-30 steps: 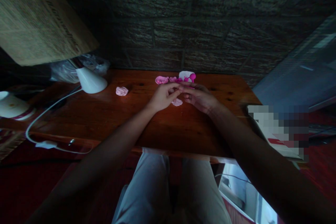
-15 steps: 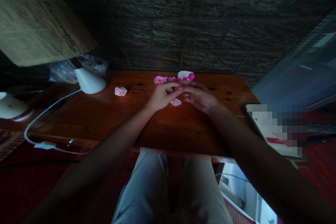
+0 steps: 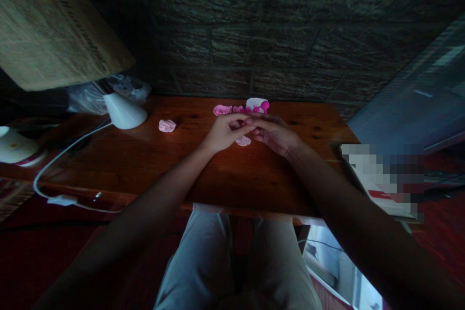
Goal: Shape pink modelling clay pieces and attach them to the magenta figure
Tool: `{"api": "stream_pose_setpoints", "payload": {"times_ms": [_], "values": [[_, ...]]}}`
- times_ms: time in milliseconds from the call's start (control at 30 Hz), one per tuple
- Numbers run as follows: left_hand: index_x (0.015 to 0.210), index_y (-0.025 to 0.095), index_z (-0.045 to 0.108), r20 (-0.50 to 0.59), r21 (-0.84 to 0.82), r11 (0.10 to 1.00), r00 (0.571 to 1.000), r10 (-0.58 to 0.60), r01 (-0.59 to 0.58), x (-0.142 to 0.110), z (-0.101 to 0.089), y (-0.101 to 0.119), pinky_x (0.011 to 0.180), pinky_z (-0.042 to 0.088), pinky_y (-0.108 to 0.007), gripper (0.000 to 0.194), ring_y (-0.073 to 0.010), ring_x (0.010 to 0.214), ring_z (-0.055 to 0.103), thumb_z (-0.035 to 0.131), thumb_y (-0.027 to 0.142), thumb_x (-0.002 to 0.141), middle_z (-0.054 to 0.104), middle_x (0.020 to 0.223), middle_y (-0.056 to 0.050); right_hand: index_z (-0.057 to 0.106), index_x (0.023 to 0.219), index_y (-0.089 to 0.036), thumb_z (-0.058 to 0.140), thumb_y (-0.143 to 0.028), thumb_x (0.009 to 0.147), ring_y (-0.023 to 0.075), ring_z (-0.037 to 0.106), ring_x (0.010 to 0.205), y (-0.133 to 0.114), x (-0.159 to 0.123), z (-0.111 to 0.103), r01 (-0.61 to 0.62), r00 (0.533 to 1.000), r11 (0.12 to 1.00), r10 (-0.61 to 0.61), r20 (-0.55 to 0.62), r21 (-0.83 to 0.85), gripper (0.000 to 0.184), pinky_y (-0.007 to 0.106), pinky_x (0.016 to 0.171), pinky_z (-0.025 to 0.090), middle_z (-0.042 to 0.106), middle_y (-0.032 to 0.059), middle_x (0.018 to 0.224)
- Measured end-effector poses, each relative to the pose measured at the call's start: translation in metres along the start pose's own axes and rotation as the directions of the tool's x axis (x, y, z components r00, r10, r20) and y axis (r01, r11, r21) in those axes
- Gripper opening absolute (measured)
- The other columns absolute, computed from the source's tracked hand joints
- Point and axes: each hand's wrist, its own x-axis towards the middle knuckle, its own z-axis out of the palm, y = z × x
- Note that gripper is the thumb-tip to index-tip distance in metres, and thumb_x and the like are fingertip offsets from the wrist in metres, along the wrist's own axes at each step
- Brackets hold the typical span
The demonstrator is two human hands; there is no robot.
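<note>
Seated person at a wooden table (image 3: 152, 164), pale trousers (image 3: 203, 261) showing below its near edge. Left hand (image 3: 222, 133) and right hand (image 3: 276, 134) meet above the middle of the tabletop, fingertips (image 3: 250, 127) of both pinched together at one spot; whether anything is caught between them is too small and dark to tell. Directly under the joined fingers, lying on the wood: one pale pink clay piece (image 3: 243, 141), partly covered by the hands. Behind the hands, near the far edge of the table against the brick wall (image 3: 276, 34): a row of pink clay lumps (image 3: 222, 109), and just beside them to the right a white container (image 3: 255, 103) with a bright magenta bit (image 3: 265, 105) on it. Well apart to the left, alone on the wood: a pale pink clay rose (image 3: 167, 126), rolled in folds. Far left corner of the table: white cone-shaped lamp base (image 3: 124, 112) with a white cable (image 3: 54, 164) running from it down over the near edge; crumpled clear plastic bag (image 3: 90, 97) behind it. Upper left, close to the camera: a printed lampshade (image 3: 51, 29). Left edge: a white round dish (image 3: 14, 147). Right of the table: a blurred-out patch over papers (image 3: 381, 169).
</note>
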Motion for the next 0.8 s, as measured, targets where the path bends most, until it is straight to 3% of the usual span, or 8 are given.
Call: {"api": "stream_pose_setpoints", "payload": {"times_ms": [200, 400, 667, 800], "values": [[0.087, 0.015, 0.070, -0.029, 0.042, 0.999, 1.000, 0.006, -0.005, 0.0012, -0.0019, -0.0005, 0.048, 0.043, -0.016, 0.016, -0.0066, 0.051, 0.057, 0.077, 0.029, 0.086, 0.070, 0.069, 0.001, 0.078, 0.091, -0.021, 0.094, -0.029, 0.060, 0.0054, 0.054, 0.060, -0.0002, -0.0016, 0.0020, 0.000, 1.000, 1.000, 0.000, -0.004, -0.014, 0.035, 0.017, 0.055, 0.045, 0.069, -0.0046, 0.070], [0.080, 0.015, 0.065, -0.072, 0.028, 0.999, 0.997, 0.038, -0.037, 0.0020, -0.0020, -0.0001, 0.059, 0.052, -0.020, 0.020, -0.0088, 0.063, 0.064, 0.080, 0.028, 0.082, 0.071, 0.079, 0.000, 0.078, 0.093, -0.022, 0.096, -0.026, 0.057, 0.0070, 0.055, 0.057, 0.0007, -0.0016, 0.0041, -0.014, 1.000, 1.000, 0.013, -0.013, -0.010, 0.041, 0.019, 0.053, 0.045, 0.069, -0.0044, 0.066], [0.096, 0.015, 0.069, 0.051, 0.042, 0.999, 0.999, 0.013, -0.015, 0.0003, -0.0007, -0.0016, 0.049, 0.044, -0.019, 0.018, -0.0082, 0.051, 0.058, 0.068, 0.034, 0.094, 0.069, 0.070, 0.001, 0.077, 0.093, -0.022, 0.095, -0.025, 0.057, 0.0059, 0.054, 0.059, -0.0002, -0.0005, 0.0011, -0.003, 0.997, 0.999, 0.000, -0.078, -0.033, 0.040, 0.018, 0.055, 0.045, 0.069, -0.0047, 0.071], [0.087, 0.016, 0.067, -0.012, 0.047, 0.999, 1.000, -0.014, 0.015, 0.0002, -0.0025, -0.0014, 0.051, 0.044, -0.018, 0.016, -0.0084, 0.054, 0.060, 0.076, 0.029, 0.086, 0.071, 0.073, 0.000, 0.076, 0.091, -0.022, 0.095, -0.026, 0.056, 0.0062, 0.052, 0.058, 0.0015, -0.0013, 0.0036, 0.010, 0.999, 0.999, -0.012, -0.042, -0.041, 0.040, 0.019, 0.055, 0.044, 0.066, -0.0062, 0.066]]}}
